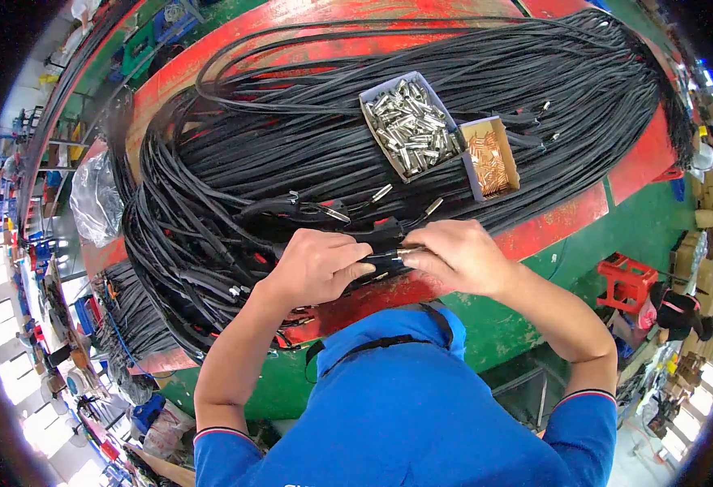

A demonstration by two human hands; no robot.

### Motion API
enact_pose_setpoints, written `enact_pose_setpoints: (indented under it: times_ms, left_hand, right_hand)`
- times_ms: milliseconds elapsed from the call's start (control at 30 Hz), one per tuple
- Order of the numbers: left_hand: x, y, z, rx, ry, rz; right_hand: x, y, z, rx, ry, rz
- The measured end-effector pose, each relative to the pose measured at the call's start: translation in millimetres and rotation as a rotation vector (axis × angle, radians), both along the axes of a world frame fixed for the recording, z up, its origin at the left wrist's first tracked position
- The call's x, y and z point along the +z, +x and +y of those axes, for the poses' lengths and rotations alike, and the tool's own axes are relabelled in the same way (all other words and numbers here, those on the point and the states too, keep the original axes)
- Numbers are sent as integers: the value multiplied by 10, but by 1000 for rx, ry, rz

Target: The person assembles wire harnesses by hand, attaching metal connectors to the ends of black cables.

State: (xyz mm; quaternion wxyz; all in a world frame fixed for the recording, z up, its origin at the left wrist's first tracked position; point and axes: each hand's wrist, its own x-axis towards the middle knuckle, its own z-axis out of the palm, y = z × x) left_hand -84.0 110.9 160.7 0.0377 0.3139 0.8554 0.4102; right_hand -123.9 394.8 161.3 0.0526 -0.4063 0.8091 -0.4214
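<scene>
In front of my chest, my left hand [316, 264] pinches a black cable [385, 259] between thumb and fingers. My right hand [462, 256] is closed on a small silver metal connector [406, 253] at the cable's right end; the fingertips partly hide it. Just beyond the hands lie more cable ends with silver connectors [433, 206] and short red pieces [383, 221]. Farther off, a pale open box [382, 90] full of silver connector shells [409, 130] rests on the cables. Beside it sits a smaller box [473, 177] of copper-coloured pins [488, 165].
Long bundles of black cable [291, 154] cover most of the worn red table [563, 217]. A clear plastic bag [96, 199] hangs at the left edge. On the green floor [656, 215] to the right stands a red stool [628, 280], with cardboard boxes [709, 195] behind.
</scene>
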Motion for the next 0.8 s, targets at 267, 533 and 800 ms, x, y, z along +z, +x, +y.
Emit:
enact_pose_setpoints:
  times_ms: [267, 533, 800]
  left_hand:
    - [19, -28, 41, -40, 30, -3]
    - [22, 11, 86, -16, 8, 102]
    - [-17, -23, 87, -28, -55, 86]
  right_hand:
    - [-7, 43, 76, 111, 129, 284]
    - [-88, 169, 36, 25, -90, -403]
    - [-220, 89, 74, -14, -81, -968]
